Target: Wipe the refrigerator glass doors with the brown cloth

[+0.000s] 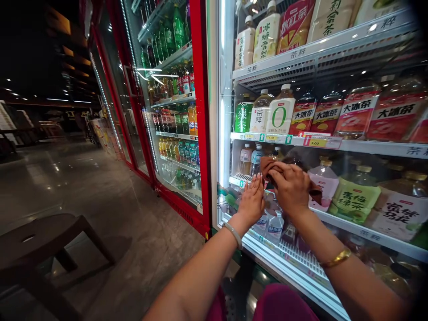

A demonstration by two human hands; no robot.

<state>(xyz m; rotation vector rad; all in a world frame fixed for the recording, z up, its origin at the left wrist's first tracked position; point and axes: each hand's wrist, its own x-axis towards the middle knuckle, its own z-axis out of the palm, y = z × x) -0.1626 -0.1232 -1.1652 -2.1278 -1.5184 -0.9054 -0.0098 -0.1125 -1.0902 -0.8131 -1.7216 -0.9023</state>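
Note:
Both arms reach out to the glass door (334, 154) of a lit drinks fridge. My right hand (291, 186) grips a brown cloth (268, 165), which bunches past its fingers on the left and shows again at its right side. The cloth appears pressed to the glass. Just left of it, my left hand (251, 200) holds nothing; its fingers are stretched out and seem to lie against the glass. A pale bangle (233, 235) circles the left wrist and a gold bracelet (337, 258) the right. Behind the glass stand small bottles (245, 158) and a green-labelled bottle (356, 198).
Shelves of tea bottles (281, 111) fill the fridge. A red-framed fridge (200, 111) with more drinks adjoins it on the left. A dark plastic stool (43, 232) stands on the shiny floor (140, 243) at lower left. My purple-clad knee (284, 305) is close to the fridge base.

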